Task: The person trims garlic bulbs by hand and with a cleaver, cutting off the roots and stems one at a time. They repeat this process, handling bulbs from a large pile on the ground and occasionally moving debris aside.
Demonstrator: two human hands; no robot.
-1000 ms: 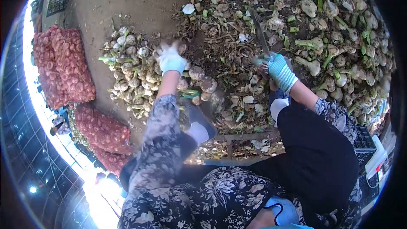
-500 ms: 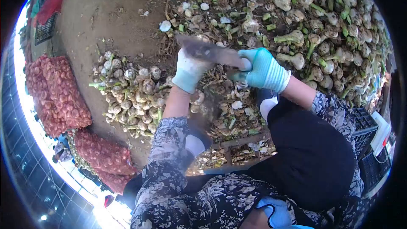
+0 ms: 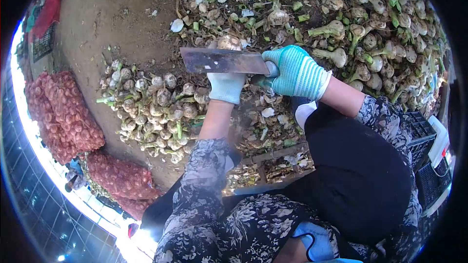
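Note:
My right hand, in a green and white glove, is wrapped round the handle of a cleaver. The wide blade reaches left across my left hand and hides most of its fingers. Just beyond the blade's upper edge shows a garlic bulb, held in my left hand. Below and left of the hands lies a pile of trimmed garlic. Bulbs with green stems are heaped at the right.
Filled red mesh sacks stand at the left. Black crates are at the right edge. Cut stems and peels litter the ground ahead. A wooden bar lies near my knees.
The cleaver, blurred before, now shows sharply with its blade nearly level. My left hand has shifted slightly right, and the garlic bulb shows more clearly above the blade.

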